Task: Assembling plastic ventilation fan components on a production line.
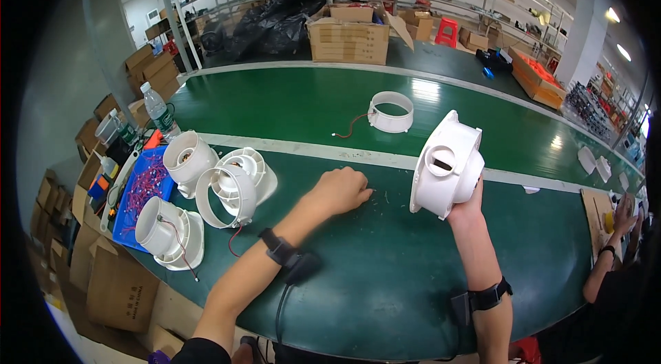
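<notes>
Right hand (467, 207) grips white fan housing (447, 166) (upright)

A stack of brown cardboard boxes (349, 39) stands far centre; more brown cartons (117, 281) sit near left; flat boxes (153, 68) far left.

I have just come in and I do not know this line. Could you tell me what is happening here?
A person works at a green conveyor belt. The right hand holds up a white round plastic fan housing, gripped at its lower edge. The left hand rests on the belt with its fingers closed over some very small parts, too small to identify. To the left lie more white housings with red wires, beside a blue tray. A white ring lies farther up the belt.
</notes>
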